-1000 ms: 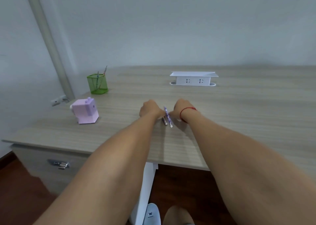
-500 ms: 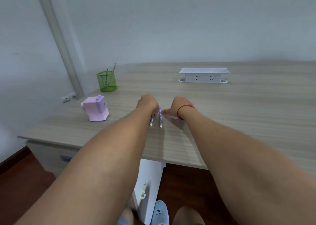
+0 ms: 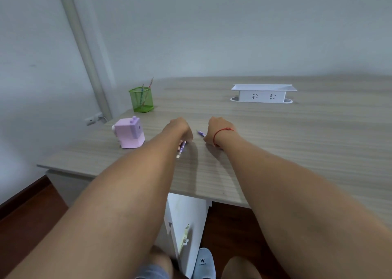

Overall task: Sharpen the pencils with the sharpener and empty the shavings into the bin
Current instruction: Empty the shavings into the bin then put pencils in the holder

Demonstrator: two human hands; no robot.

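left hand curls round one purple pencil, low over surface | right hand pinches second pencil | sharpener stands near, to their left | I'd free one hand to steady sharpener, feed tip in straight | I see no bin

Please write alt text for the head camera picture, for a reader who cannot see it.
On a light wooden desk, a person's left hand holds a purple patterned pencil and the right hand holds a second purple pencil. A pink box-shaped plastic sharpener stands left of the hands; a green mesh pencil cup and a white socket box stand farther back.
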